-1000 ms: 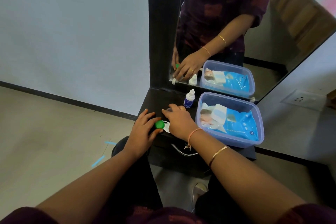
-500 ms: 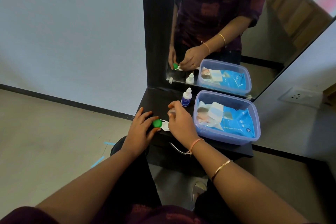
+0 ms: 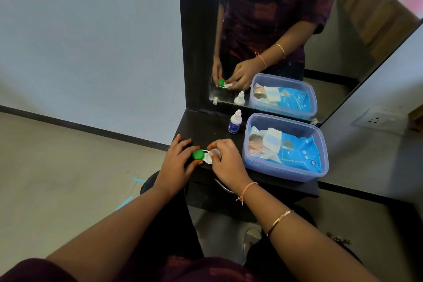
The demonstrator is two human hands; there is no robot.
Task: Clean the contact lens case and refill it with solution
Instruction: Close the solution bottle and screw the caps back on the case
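Since a second ago the right hand (image 3: 225, 163) has drawn back off the middle of the contact lens case (image 3: 207, 158), uncovering its white body, and its thumb and fingertips now curl round the clear cap (image 3: 215, 152) at the case's right end. Whether that cap is still seated on its well or already lifted is hard to tell, since the fingers hide its rim. The left hand (image 3: 176, 162) holds the other end as before: its thumb lies below and its fingers arch over the green cap (image 3: 198, 154), pinching that side of the case. The case sits at the front left edge of the dark worktop (image 3: 201, 127), between the two hands.

Behind it, well apart, a small white solution bottle (image 3: 234, 122) with a blue label stands upright just beside a clear plastic box (image 3: 320, 144). A blue pack of wet wipes (image 3: 295, 152) lies inside the box. The mirror (image 3: 343, 57) at the back of the worktop reflects the hands, the bottle and the box.
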